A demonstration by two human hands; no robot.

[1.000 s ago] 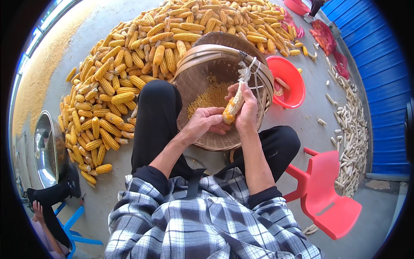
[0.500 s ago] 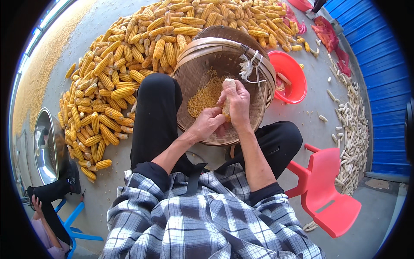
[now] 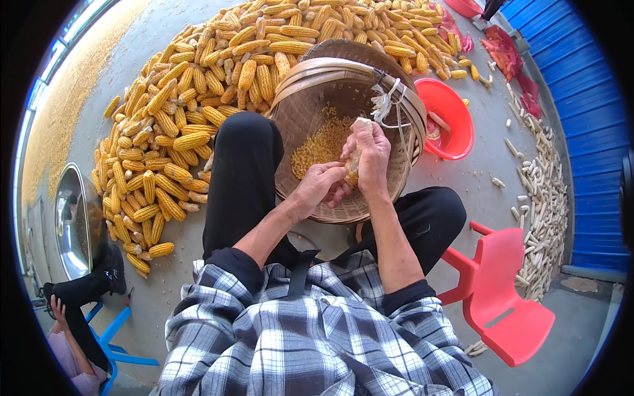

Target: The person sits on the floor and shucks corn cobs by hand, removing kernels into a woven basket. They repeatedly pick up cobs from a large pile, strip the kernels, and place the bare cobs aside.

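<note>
My right hand (image 3: 371,157) is closed around a corn cob (image 3: 355,162) held upright over a woven basket (image 3: 297,105). The cob's pale top pokes out above the fist, and yellow kernels still show at its lower end. My left hand (image 3: 321,186) is closed in a pinch at that lower end, thumb and fingers pressed against the kernels. Loose yellow kernels (image 3: 318,150) lie in the basket, which stands between my knees. A white cord (image 3: 385,102) is knotted to the basket's handle.
A big heap of corn ears (image 3: 178,132) lies left and ahead. To the right are a red basin (image 3: 459,135), a red plastic chair (image 3: 498,284) and a pile of stripped cobs (image 3: 545,204). Left stand a metal bowl (image 3: 69,221) and another person (image 3: 76,353) by a blue stool (image 3: 112,333).
Both hands stay at the cob, and the left fingers have shifted slightly at its lower end. The whole view has moved a little.
</note>
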